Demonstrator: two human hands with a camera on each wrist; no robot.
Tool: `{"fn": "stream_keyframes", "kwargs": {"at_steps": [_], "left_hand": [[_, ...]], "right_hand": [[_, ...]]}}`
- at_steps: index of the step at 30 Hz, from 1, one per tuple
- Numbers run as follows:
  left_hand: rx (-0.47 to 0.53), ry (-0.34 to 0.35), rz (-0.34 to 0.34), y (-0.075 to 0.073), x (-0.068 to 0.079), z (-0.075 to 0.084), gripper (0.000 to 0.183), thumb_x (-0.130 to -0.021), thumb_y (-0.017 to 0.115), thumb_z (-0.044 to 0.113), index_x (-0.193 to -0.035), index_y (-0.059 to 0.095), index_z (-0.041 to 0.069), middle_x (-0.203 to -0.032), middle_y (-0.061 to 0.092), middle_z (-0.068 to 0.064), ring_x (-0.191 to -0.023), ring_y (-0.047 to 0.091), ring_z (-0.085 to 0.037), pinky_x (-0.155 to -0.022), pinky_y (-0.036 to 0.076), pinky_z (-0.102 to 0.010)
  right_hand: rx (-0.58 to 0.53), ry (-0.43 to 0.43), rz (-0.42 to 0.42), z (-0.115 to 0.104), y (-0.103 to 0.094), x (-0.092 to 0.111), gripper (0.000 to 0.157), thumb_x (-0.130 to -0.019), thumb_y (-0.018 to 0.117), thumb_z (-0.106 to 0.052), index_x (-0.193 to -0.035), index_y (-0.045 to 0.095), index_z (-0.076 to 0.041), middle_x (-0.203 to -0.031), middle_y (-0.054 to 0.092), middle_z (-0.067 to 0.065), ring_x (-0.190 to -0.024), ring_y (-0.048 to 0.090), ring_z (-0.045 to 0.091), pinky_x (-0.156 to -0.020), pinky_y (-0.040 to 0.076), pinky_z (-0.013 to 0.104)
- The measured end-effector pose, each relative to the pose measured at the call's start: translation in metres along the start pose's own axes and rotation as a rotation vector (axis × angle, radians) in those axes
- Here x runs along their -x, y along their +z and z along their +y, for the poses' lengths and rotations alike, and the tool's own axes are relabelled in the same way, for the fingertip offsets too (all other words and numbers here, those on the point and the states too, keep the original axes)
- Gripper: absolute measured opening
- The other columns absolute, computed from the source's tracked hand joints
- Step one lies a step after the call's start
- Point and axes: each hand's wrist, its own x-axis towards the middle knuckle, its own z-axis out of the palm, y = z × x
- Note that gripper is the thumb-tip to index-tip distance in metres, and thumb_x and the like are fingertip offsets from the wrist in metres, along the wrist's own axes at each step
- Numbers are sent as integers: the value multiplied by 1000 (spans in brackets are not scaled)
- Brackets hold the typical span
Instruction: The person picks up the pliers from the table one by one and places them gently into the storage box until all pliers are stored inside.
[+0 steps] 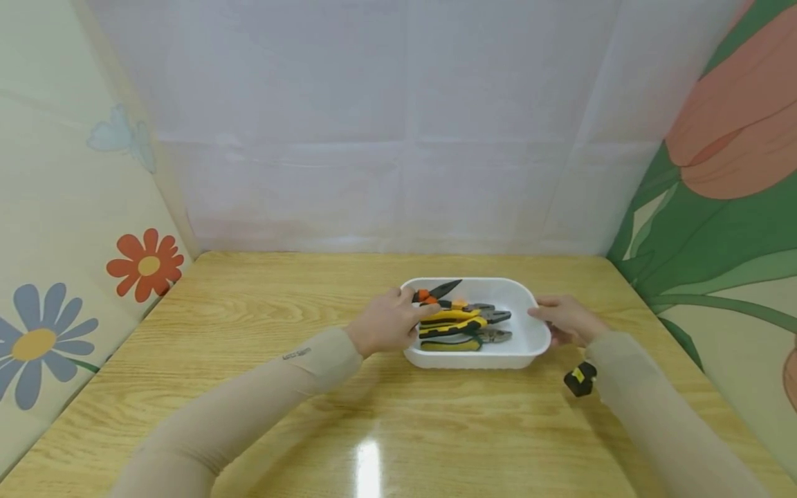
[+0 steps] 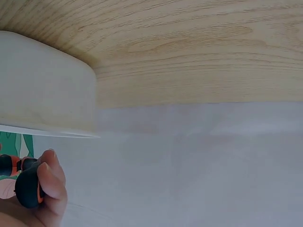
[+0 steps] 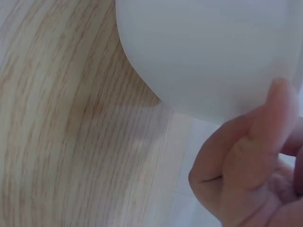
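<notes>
A white plastic tray (image 1: 528, 339) stands on the wooden table with several pliers lying inside. At its left end, my left hand (image 1: 387, 321) reaches over the rim and holds the orange-and-black handles of long-nose pliers (image 1: 445, 288). In the left wrist view, fingers curl against those pliers' handles (image 2: 29, 187) beside the tray's outer wall (image 2: 47, 90). My right hand (image 1: 569, 318) pinches the tray's right rim, its thumb on the white wall (image 3: 203, 56) in the right wrist view. Next to the long-nose pliers lie yellow-and-black pliers (image 1: 457, 325) and green-yellow handled pliers (image 1: 457, 344).
The wooden table (image 1: 280, 290) runs back to a pale cloth wall (image 1: 398, 173). Flower-printed panels flank both sides. A small black block with a yellow mark (image 1: 580, 379) is by the right wrist.
</notes>
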Motion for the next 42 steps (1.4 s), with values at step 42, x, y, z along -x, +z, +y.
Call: {"fn": "stream_keyframes", "kwargs": {"at_steps": [42], "left_hand": [[-185, 281, -18, -4, -34, 1, 50, -89, 57, 20, -137, 57, 33, -100, 60, -6, -75, 48, -15, -68, 46, -31]], "right_hand": [[-6, 2, 1, 0, 0, 0, 58, -102, 50, -16, -148, 24, 9, -79, 60, 5, -57, 56, 11, -54, 51, 25]]}}
